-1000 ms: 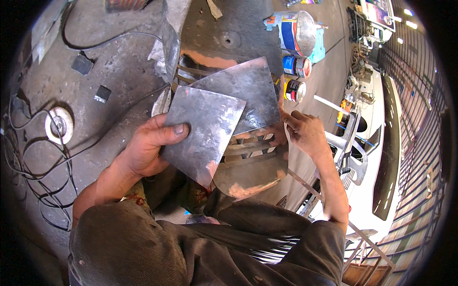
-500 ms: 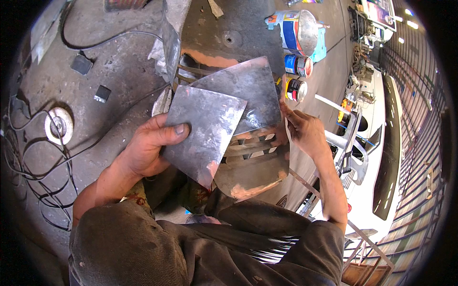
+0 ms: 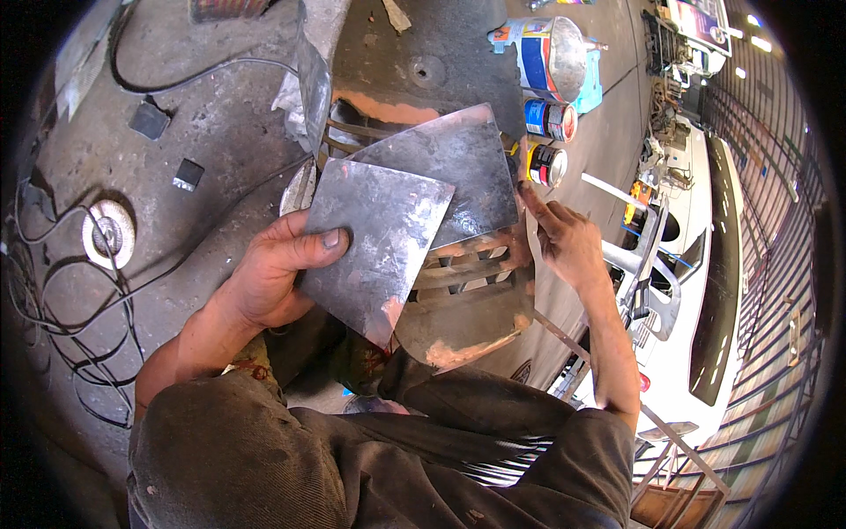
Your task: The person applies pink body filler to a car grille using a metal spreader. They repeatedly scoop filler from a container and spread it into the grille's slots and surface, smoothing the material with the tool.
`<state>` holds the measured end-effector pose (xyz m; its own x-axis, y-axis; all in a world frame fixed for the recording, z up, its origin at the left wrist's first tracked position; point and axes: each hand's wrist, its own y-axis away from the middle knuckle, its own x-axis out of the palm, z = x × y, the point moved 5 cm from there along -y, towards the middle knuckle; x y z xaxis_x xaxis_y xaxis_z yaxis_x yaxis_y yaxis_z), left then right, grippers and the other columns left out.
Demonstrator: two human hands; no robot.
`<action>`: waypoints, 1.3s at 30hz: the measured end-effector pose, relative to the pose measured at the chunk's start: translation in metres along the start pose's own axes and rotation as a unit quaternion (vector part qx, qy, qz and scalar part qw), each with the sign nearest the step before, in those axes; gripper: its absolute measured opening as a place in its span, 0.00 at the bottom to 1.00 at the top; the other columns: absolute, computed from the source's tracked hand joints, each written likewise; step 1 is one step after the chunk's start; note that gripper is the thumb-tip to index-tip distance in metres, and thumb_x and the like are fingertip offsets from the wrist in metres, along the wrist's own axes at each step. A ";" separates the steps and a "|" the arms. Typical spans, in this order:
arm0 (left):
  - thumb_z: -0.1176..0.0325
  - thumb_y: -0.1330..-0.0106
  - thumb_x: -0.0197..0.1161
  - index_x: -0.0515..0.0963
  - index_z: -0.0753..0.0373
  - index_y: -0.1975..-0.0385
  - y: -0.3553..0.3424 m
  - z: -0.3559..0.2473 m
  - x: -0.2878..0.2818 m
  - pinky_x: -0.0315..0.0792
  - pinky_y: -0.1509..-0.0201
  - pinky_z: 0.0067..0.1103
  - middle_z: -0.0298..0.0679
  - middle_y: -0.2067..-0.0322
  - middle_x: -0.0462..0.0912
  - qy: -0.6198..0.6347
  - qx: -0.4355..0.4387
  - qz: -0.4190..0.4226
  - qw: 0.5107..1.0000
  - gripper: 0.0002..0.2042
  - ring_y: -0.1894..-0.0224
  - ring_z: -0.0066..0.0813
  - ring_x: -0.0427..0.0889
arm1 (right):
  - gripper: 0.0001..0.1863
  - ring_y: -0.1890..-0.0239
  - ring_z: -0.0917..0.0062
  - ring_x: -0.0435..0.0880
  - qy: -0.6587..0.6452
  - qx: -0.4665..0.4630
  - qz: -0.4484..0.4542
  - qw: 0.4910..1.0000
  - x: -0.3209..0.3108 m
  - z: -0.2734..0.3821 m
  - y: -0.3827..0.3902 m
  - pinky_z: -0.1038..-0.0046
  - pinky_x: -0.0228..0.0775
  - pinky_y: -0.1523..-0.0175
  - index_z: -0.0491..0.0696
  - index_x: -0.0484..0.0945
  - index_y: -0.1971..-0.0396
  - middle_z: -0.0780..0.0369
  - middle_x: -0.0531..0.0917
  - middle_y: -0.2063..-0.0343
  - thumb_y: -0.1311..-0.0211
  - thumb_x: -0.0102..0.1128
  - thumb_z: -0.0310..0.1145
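My left hand point(image 3: 275, 271) grips a square grey metal sheet point(image 3: 374, 242) by its left edge, thumb on top. A second grey metal sheet point(image 3: 458, 167) lies partly under it, farther away. My right hand point(image 3: 564, 242) rests at the right edge of that second sheet, one finger stretched out and touching the edge. Both sheets lie over a rusty metal frame point(image 3: 467, 291) with slats and orange-primed rims.
A large paint can point(image 3: 551, 53) and two small tins point(image 3: 546, 141) stand beyond the sheets. A round grinder disc point(image 3: 107, 234), black cables point(image 3: 53, 309) and small dark blocks point(image 3: 187, 174) lie on the concrete floor at left. Metal railings point(image 3: 775, 264) run along the right.
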<state>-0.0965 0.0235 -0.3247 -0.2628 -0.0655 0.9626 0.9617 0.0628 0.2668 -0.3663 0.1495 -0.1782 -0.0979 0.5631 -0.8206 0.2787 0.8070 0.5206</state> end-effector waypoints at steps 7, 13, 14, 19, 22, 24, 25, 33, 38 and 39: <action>0.70 0.34 0.59 0.72 0.69 0.47 -0.001 0.002 -0.001 0.73 0.44 0.33 0.44 0.53 0.80 0.013 0.000 0.011 1.000 0.17 0.51 0.36 0.81 | 0.30 0.63 0.64 0.82 -0.182 -0.008 -0.001 0.983 0.010 -0.009 0.002 0.65 0.75 0.59 0.52 0.73 0.43 0.60 0.80 0.64 0.50 0.52 0.16; 0.70 0.34 0.59 0.72 0.68 0.47 0.000 0.001 -0.001 0.73 0.43 0.33 0.44 0.53 0.80 0.016 0.000 0.008 1.000 0.17 0.51 0.36 0.81 | 0.29 0.56 0.63 0.82 -0.345 0.004 0.024 0.938 0.024 -0.021 0.012 0.71 0.74 0.54 0.48 0.75 0.45 0.55 0.79 0.52 0.49 0.50 0.11; 0.70 0.34 0.59 0.72 0.68 0.47 0.001 0.001 -0.001 0.73 0.43 0.33 0.44 0.53 0.80 0.016 0.000 0.005 1.000 0.17 0.51 0.36 0.81 | 0.29 0.55 0.63 0.81 -0.383 0.017 0.042 0.923 0.026 -0.022 0.013 0.71 0.74 0.53 0.48 0.75 0.45 0.54 0.79 0.51 0.48 0.50 0.11; 0.70 0.34 0.58 0.72 0.68 0.47 0.000 0.002 -0.001 0.72 0.43 0.33 0.44 0.53 0.80 0.016 0.001 0.007 1.000 0.17 0.51 0.36 0.81 | 0.31 0.54 0.73 0.78 -0.379 0.024 0.005 0.925 0.029 -0.022 0.003 0.77 0.70 0.51 0.45 0.72 0.41 0.57 0.79 0.50 0.47 0.47 0.08; 0.70 0.34 0.59 0.72 0.68 0.47 0.000 0.001 -0.001 0.73 0.42 0.33 0.44 0.53 0.80 0.014 -0.002 0.005 1.000 0.17 0.51 0.36 0.81 | 0.32 0.54 0.68 0.80 -0.313 -0.024 -0.018 0.949 0.027 -0.018 0.003 0.76 0.72 0.52 0.46 0.72 0.41 0.55 0.78 0.50 0.48 0.48 0.08; 0.70 0.34 0.59 0.72 0.69 0.47 0.000 0.002 -0.001 0.73 0.42 0.33 0.44 0.53 0.80 0.013 0.000 0.003 1.000 0.17 0.51 0.36 0.81 | 0.32 0.55 0.64 0.81 -0.276 -0.040 -0.020 0.960 0.028 -0.016 0.008 0.73 0.74 0.53 0.48 0.73 0.42 0.55 0.79 0.50 0.50 0.50 0.09; 0.70 0.34 0.59 0.72 0.69 0.47 0.000 0.002 -0.001 0.73 0.43 0.33 0.44 0.53 0.80 0.013 0.003 0.002 1.000 0.17 0.51 0.36 0.81 | 0.32 0.56 0.61 0.81 -0.257 -0.039 -0.014 0.966 0.029 -0.015 0.012 0.71 0.75 0.53 0.48 0.74 0.43 0.55 0.79 0.51 0.51 0.52 0.11; 0.70 0.34 0.59 0.72 0.69 0.48 -0.001 0.002 -0.001 0.73 0.42 0.33 0.44 0.54 0.81 0.013 0.006 -0.002 1.000 0.17 0.51 0.36 0.81 | 0.32 0.59 0.59 0.82 -0.206 -0.075 -0.093 0.971 0.018 -0.017 0.015 0.66 0.77 0.58 0.52 0.75 0.45 0.59 0.79 0.52 0.54 0.53 0.13; 0.70 0.34 0.59 0.72 0.69 0.48 0.000 0.002 -0.001 0.72 0.42 0.33 0.44 0.54 0.81 0.017 -0.001 -0.003 1.000 0.17 0.51 0.36 0.81 | 0.31 0.59 0.59 0.82 -0.167 -0.060 -0.064 0.982 0.018 -0.014 0.002 0.66 0.77 0.59 0.52 0.76 0.46 0.59 0.79 0.52 0.54 0.54 0.13; 0.70 0.35 0.59 0.72 0.69 0.48 0.000 0.003 -0.002 0.72 0.42 0.33 0.44 0.54 0.81 0.016 0.001 -0.004 1.000 0.17 0.51 0.36 0.81 | 0.32 0.59 0.59 0.82 -0.169 -0.069 -0.060 0.981 0.018 -0.013 0.004 0.66 0.77 0.59 0.52 0.75 0.45 0.59 0.79 0.51 0.54 0.54 0.14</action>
<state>-0.0963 0.0261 -0.3267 -0.2681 -0.0971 0.9585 0.9593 0.0645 0.2749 -0.3794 0.1653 -0.1883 0.2064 0.3903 -0.8973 0.1509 0.8933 0.4233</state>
